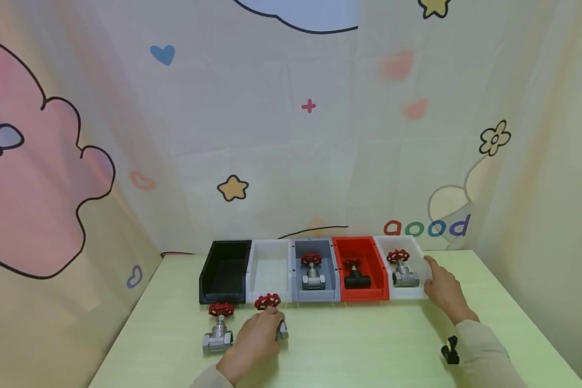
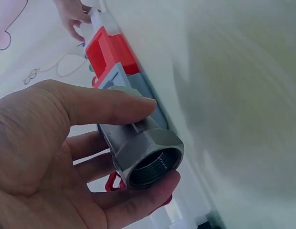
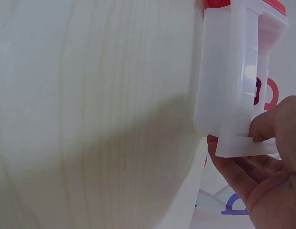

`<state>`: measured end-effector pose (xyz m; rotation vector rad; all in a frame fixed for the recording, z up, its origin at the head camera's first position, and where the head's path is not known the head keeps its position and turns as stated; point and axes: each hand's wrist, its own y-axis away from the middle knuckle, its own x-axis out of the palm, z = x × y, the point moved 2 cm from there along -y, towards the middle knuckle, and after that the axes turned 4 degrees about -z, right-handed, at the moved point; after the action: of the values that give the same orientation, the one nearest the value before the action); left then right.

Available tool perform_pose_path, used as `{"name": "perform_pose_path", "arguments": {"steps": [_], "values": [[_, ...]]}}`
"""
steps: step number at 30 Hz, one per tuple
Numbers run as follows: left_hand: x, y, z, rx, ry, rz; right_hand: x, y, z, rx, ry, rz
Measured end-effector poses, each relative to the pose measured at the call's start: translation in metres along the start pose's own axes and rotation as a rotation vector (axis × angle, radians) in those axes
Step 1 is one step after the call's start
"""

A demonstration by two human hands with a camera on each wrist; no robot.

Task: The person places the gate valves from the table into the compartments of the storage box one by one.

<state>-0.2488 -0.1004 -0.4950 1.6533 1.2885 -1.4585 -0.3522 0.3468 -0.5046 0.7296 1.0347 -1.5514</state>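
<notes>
My left hand (image 1: pixel 258 335) grips a metal valve (image 2: pixel 143 148) with a red handwheel (image 1: pixel 268 302), in front of the left white bin (image 1: pixel 270 269). In the left wrist view the thumb lies over the valve body and the fingers curl under it, its threaded opening facing the camera. To its left on the table stands a similar valve (image 1: pixel 218 339) with a red wheel. My right hand (image 1: pixel 448 291) pinches the outer side wall of the right-end white bin (image 3: pixel 219 71), thumb inside and fingers outside. That bin contains a silver valve (image 1: pixel 405 277) with a red wheel.
The row of joined bins also has a black bin (image 1: pixel 225 297), a grey bin (image 1: pixel 315 296) holding a silver valve (image 1: pixel 313 280), and a red bin (image 1: pixel 366 295) holding a black-bodied valve (image 1: pixel 357 278). A small black piece (image 1: pixel 450 350) shows beside the right sleeve. A printed curtain (image 1: pixel 271 134) hangs behind.
</notes>
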Motion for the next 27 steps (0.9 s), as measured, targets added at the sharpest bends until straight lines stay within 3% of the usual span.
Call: {"name": "perform_pose_path", "arguments": {"steps": [9, 27], "values": [[-0.009, 0.002, -0.001, 0.061, -0.021, -0.052, 0.000, 0.001, 0.000, -0.014, 0.005, -0.019], [-0.038, -0.008, 0.009, 0.043, -0.025, -0.101, 0.001, 0.001, -0.001, -0.010, 0.000, -0.025]]}}
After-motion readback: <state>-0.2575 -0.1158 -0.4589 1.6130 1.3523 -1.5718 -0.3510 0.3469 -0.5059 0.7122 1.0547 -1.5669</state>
